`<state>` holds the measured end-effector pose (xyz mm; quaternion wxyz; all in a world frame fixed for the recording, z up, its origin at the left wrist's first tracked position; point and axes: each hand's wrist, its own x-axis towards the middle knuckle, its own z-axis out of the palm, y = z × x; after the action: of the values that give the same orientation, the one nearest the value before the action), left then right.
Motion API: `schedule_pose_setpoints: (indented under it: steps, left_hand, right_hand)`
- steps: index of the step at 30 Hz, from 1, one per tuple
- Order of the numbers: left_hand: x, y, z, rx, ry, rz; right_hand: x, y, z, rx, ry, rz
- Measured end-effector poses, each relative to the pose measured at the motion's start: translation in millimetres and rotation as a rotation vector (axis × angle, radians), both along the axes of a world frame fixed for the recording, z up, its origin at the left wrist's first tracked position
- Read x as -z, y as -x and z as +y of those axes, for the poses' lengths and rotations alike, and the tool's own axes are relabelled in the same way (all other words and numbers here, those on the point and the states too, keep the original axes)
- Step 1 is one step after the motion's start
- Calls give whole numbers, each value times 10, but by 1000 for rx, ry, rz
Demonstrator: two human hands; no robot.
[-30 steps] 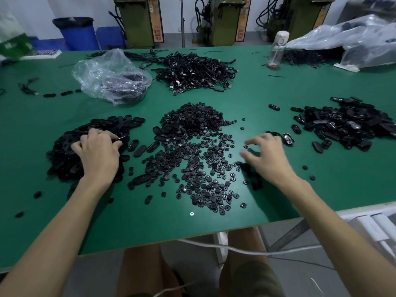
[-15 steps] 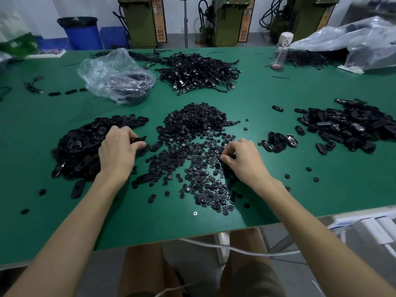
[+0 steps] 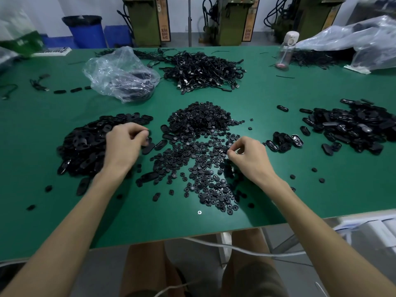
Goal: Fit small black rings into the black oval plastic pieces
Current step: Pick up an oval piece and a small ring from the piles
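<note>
A heap of small black rings [image 3: 199, 133] spreads down the middle of the green table [image 3: 278, 202]. Left of it lies a pile of black oval plastic pieces [image 3: 85, 144]. My left hand [image 3: 124, 146] rests at that pile's right edge, its curled fingers holding an oval piece [image 3: 147, 139]. My right hand [image 3: 248, 157] is over the right side of the ring heap, thumb and forefinger pinching a ring [image 3: 226, 149]. A small cluster of ovals [image 3: 285, 142] lies right of my right hand, and a larger oval pile [image 3: 353, 127] sits at the far right.
A clear plastic bag [image 3: 122, 76] and a tangle of black cables [image 3: 203, 71] lie further back. A bottle [image 3: 286, 52] and more plastic bags [image 3: 364, 41] stand at the back right. Loose ovals and rings scatter near the front edge. Machines stand behind the table.
My right hand came from the small oval cluster to the ring heap and pinched a ring. My left hand moved to the oval pile's right edge, holding a piece.
</note>
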<state>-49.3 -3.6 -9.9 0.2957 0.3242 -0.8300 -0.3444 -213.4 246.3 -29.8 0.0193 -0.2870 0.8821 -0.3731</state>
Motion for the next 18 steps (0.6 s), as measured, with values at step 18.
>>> schedule_pose_setpoints:
  steps: [18]
  left_hand:
    - [294, 547, 1147, 404, -760, 329]
  right_hand:
    - [82, -160, -30, -91, 683, -435]
